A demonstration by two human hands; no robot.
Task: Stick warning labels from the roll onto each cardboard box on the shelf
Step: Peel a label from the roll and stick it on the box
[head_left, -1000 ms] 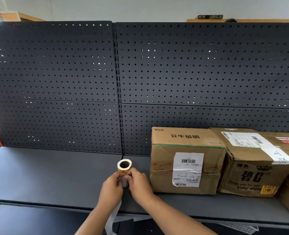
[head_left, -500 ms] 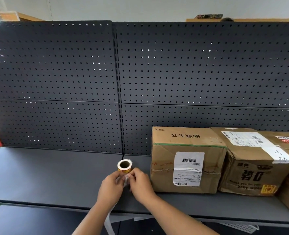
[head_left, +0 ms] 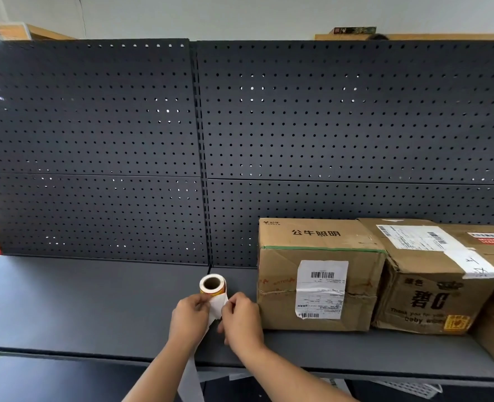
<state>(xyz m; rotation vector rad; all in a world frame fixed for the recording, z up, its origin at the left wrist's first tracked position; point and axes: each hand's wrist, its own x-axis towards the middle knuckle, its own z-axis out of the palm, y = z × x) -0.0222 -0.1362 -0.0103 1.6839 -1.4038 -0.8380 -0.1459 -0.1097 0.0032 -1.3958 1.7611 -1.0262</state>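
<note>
Label roll is sat just left of the nearest cardboard box, core hole facing the cam; can't tell if it's resting on the shelf or lifted. White backing strip coming off it is pinched by the left hand and by the right hand, fingers curled on it, prob to get a label peeled. Risk imo: roll itself isn't gripped, so it could get tugged over or dragged away from the box, and a rushed peel could leave the label torn or stuck to itself.

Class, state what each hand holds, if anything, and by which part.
The left hand and right hand both pinch the white liner strip just below the label roll, one on each edge.
</note>
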